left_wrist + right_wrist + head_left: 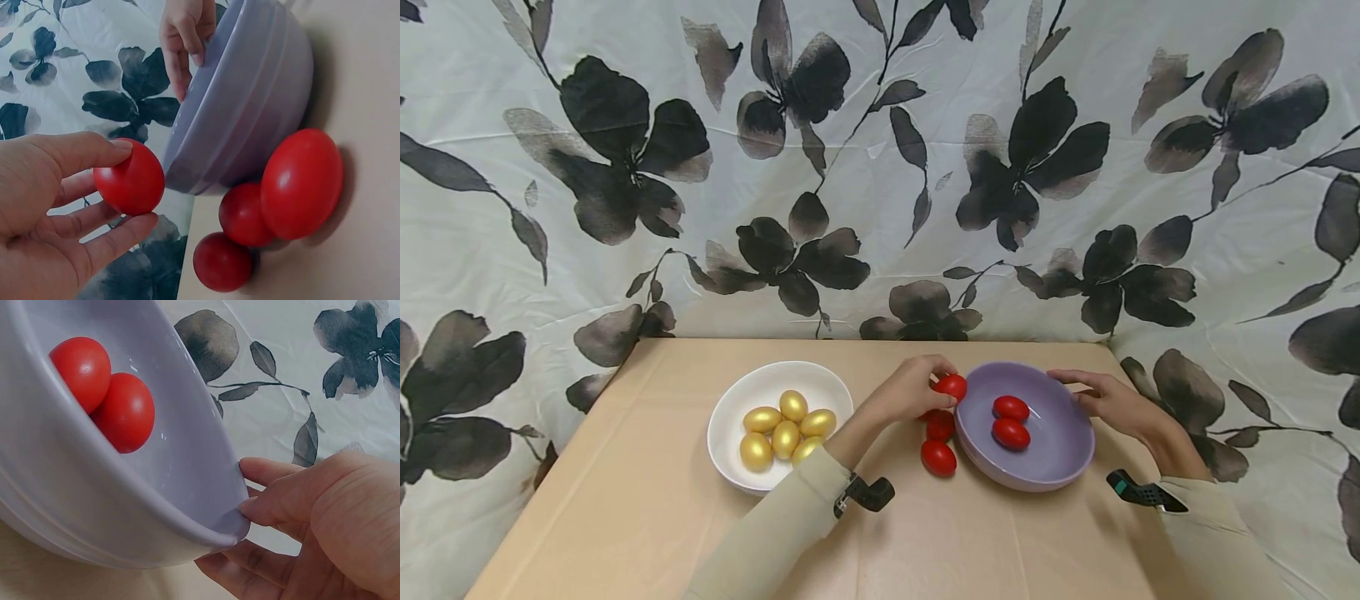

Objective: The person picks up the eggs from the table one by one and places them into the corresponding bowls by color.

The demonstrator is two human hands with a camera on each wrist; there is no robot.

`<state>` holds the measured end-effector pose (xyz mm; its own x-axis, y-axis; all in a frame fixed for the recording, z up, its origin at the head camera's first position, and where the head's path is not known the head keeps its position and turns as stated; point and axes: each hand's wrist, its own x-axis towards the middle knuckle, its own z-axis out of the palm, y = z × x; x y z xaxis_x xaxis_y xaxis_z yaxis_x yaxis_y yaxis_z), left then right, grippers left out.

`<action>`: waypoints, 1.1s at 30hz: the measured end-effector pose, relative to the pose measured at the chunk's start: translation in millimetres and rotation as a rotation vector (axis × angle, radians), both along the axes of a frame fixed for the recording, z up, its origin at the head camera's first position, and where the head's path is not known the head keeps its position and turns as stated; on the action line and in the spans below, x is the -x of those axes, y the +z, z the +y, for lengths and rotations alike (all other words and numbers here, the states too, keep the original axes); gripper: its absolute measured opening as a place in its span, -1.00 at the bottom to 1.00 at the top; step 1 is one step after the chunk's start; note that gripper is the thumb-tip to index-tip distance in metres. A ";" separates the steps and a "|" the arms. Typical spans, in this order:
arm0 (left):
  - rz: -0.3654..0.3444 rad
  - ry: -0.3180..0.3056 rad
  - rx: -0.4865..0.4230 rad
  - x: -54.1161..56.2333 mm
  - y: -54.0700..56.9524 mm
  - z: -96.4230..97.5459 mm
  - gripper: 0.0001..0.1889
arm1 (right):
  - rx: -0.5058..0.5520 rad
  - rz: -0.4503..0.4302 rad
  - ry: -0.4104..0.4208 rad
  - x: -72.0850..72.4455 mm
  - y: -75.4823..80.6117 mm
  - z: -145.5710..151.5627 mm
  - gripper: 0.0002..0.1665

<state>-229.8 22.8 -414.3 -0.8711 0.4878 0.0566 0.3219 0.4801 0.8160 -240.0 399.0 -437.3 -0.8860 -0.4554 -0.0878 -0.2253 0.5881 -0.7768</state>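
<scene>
My left hand [917, 387] pinches a red egg [134, 178] between thumb and fingers, raised just left of the purple bowl [1060, 454]. Below it, three more red eggs [938, 458] lie in a row on the table against the bowl's left side; the farthest is partly covered by my hand in the head view. Two red eggs [128, 412] sit touching each other inside the purple bowl. At the bowl's right rim, my right hand [331, 519] holds the edge with thumb and fingers.
A white bowl [722, 417] with several gold eggs [786, 439] stands to the left, partly behind my left forearm. The tan table [925, 542] ends at a floral cloth [880, 183] behind it. Each wrist wears a dark strapped device [868, 494].
</scene>
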 end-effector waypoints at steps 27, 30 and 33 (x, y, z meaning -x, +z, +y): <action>0.046 -0.126 0.031 -12.0 0.0 25.7 -0.61 | -0.004 0.015 0.014 3.4 -2.0 1.4 -0.32; 0.059 -0.146 0.040 -12.5 -1.1 28.1 -0.60 | -0.002 0.011 0.014 3.3 -2.3 1.9 -0.32; 0.074 -0.166 0.048 -12.8 -1.3 30.2 -0.58 | -0.001 0.005 0.008 2.8 -2.5 2.3 -0.32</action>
<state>-217.1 53.0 -415.6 -0.7727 0.6284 0.0901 0.4580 0.4535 0.7646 -242.8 401.3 -439.8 -0.8825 -0.4627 -0.0838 -0.2343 0.5871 -0.7749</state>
